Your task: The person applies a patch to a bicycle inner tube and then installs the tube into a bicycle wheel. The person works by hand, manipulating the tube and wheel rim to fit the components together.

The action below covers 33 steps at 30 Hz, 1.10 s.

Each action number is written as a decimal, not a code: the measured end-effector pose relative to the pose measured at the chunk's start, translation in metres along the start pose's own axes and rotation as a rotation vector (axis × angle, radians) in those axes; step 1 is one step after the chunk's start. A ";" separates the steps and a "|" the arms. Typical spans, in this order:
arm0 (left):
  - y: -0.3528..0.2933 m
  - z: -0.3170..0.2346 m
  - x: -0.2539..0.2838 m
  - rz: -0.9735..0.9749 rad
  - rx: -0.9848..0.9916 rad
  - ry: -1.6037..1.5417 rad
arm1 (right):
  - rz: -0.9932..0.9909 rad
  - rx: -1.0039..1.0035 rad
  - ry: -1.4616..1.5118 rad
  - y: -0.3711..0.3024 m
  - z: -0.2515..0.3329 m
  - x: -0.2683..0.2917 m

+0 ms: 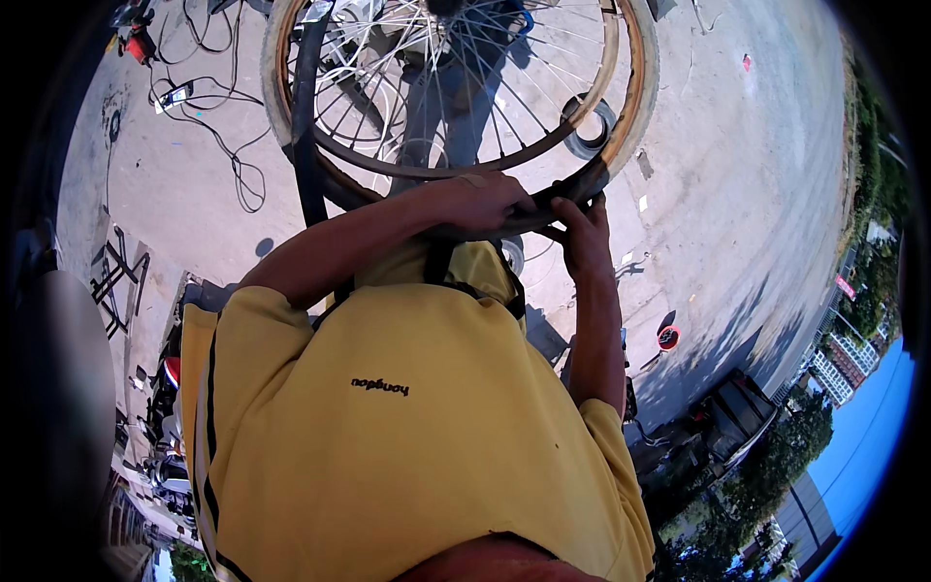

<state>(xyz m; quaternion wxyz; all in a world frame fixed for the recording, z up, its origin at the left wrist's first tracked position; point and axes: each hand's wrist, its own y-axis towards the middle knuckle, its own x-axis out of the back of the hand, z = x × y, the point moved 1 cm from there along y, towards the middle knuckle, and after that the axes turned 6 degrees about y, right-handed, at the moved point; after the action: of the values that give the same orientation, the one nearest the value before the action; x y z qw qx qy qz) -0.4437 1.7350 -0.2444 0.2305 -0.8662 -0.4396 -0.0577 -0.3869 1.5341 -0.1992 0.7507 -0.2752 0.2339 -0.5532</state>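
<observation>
At the top centre, before the yellow fabric shirt (427, 417), is a spoked bicycle wheel: thin metal spokes (490, 102), narrow brown-grey rim (529, 155), tan-walled rubber tyre (638, 97) standing partly away from the rim. Flat black rubber band (308, 116) hangs across its left side. Left hand (488, 201): curled over the tyre's dark lower stretch; fingertips hidden, cannot tell whether clamped. Right hand (585, 231): thumb and fingers clamped on the tyre, just beside the left. Small round orange-red container (669, 338) on rough grey concrete (718, 213); contents indistinct. Wheel top cut off by frame edge.
</observation>
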 end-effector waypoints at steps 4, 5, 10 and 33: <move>0.017 -0.002 -0.003 0.053 -0.027 0.164 | -0.065 0.051 -0.014 0.002 -0.003 0.000; 0.016 -0.004 -0.009 -0.029 -0.028 0.237 | -0.086 0.060 0.041 0.005 -0.008 0.001; -0.012 -0.004 -0.020 -0.254 -0.072 0.224 | -0.153 0.188 0.060 0.029 -0.030 0.016; -0.165 0.036 0.060 -0.711 0.323 0.918 | -0.094 0.062 0.339 0.029 -0.024 0.001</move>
<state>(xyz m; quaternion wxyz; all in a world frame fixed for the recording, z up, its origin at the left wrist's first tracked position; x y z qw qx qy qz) -0.5414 1.8790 -0.2003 0.4919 -0.5069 -0.5610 -0.4317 -0.3824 1.5364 -0.2364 0.6820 -0.1654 0.3268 -0.6330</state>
